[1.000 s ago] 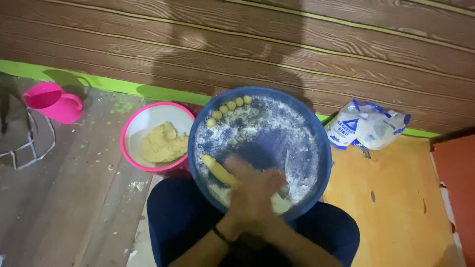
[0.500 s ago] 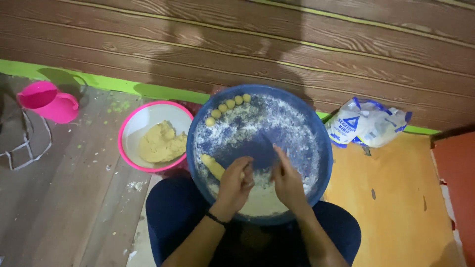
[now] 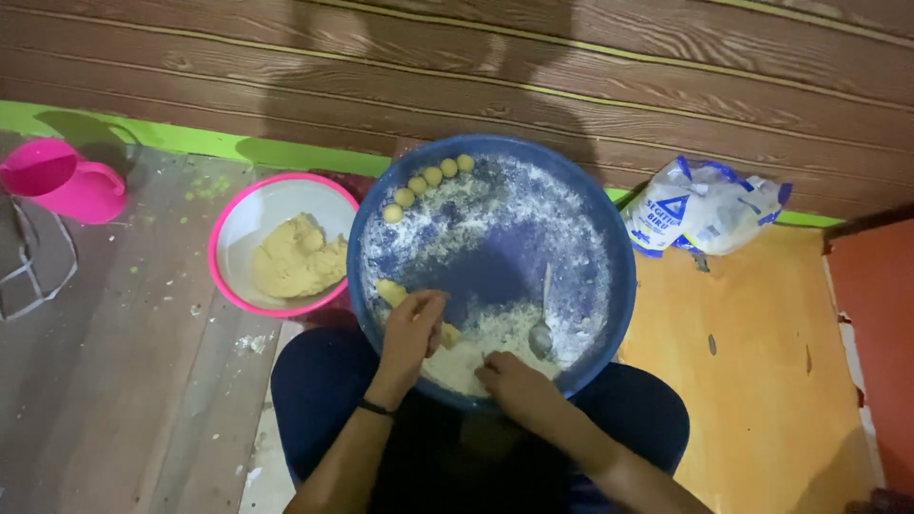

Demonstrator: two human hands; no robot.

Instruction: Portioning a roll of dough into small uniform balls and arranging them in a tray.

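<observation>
Seen from above, a big blue basin (image 3: 609,238) dusted with flour rests on the person's lap. The left hand (image 3: 414,328) curls around a dough roll (image 3: 392,293); the right hand (image 3: 509,376) pinches flour. Shaping continues; another small ball comes next, probably.

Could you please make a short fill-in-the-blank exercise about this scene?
1. The dough balls lie in a row on the ___ tray.
2. The pink bowl holds a lump of ___.
3. The spoon lies beside the ___ hand.
4. The left hand touches a dough ___.

Missing words: blue; dough; right; roll
</observation>
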